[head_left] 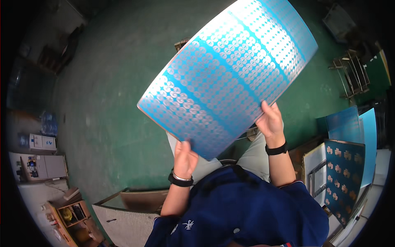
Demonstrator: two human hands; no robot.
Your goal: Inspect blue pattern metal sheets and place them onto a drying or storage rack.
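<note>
A large flat panel (222, 78), bright blue with rows of silvery round patterns, is held up and tilted in front of me. Light glares off its upper part. My left hand (185, 158) grips its near left edge, thumb on the patterned face. On the near right edge my right hand (270, 120) pinches it the same way, with the thumb on top. The fingers of both hands are partly hidden behind the panel. Black bands circle both wrists, and a metal bangle is on the left one.
To my right lean a dark panel (343, 177) with copper-coloured shapes and plain blue sheets (367, 136). A metal rack (352, 76) stands farther right. At the left are a white dispenser (42, 142) and a wooden cabinet (74, 220). The green floor (107, 103) spreads around me.
</note>
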